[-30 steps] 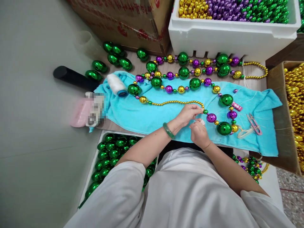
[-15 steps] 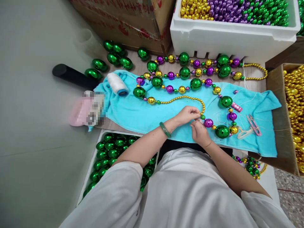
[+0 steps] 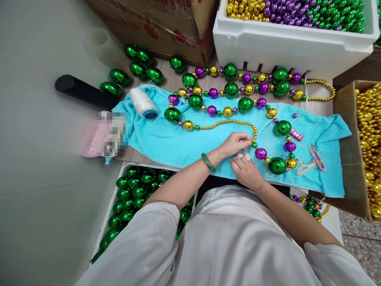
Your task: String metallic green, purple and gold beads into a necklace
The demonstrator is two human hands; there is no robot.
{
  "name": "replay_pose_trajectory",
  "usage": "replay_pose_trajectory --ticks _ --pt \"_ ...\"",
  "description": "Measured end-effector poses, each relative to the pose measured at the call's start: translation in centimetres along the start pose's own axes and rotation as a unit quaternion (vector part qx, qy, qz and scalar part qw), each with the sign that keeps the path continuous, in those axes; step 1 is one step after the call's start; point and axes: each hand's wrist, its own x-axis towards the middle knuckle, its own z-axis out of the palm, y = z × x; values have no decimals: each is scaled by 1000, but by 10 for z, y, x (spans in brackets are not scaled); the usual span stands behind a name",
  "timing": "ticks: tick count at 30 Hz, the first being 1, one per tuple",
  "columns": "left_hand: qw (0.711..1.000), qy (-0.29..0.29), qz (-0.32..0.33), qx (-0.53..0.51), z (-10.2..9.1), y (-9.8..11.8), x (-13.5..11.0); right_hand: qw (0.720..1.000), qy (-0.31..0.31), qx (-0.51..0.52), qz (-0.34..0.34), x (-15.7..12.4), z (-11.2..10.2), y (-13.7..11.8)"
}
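A bead necklace (image 3: 278, 165) in green, purple and gold lies in a loop over the turquoise towel (image 3: 196, 149). My left hand (image 3: 233, 143), a green bangle at its wrist, pinches the necklace where the small gold beads meet a small green one. Just below and to the right is my right hand (image 3: 246, 170), its fingers curled in close to the left fingers. White wraps cover some of its fingertips. Whatever it grips, perhaps thread, is too small to make out. Pink thread snips (image 3: 318, 158) rest on the towel to the right.
A white thread spool (image 3: 143, 104) lies on the towel's left end. Loose green beads (image 3: 138, 69) sit behind it. A foam box (image 3: 285, 45) of beads stands at the back, a carton (image 3: 348, 139) of gold beads at the right. More green beads (image 3: 138, 192) fill a tray at lower left.
My right hand has shifted slightly down and left, its wrapped fingertips now showing. The left hand keeps its pinch on the necklace. The view has shifted slightly.
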Motion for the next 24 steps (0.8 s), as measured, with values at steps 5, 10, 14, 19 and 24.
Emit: replay_pose_trajectory --ticks 5,10,14,19,24 --pt "1000 2 23 4 -7 0 1 997 64 46 -1 -6 -49 5" --pt "998 -21 59 21 -7 5 -4 859 143 290 397 11 -87 94" --pt "995 -19 95 41 -4 13 -7 661 -157 619 393 34 -70 134" --pt "996 2 80 48 -10 17 -6 557 -222 717 357 42 -42 126" --pt "991 15 102 88 -14 17 -6 560 -265 687 379 46 -44 132"
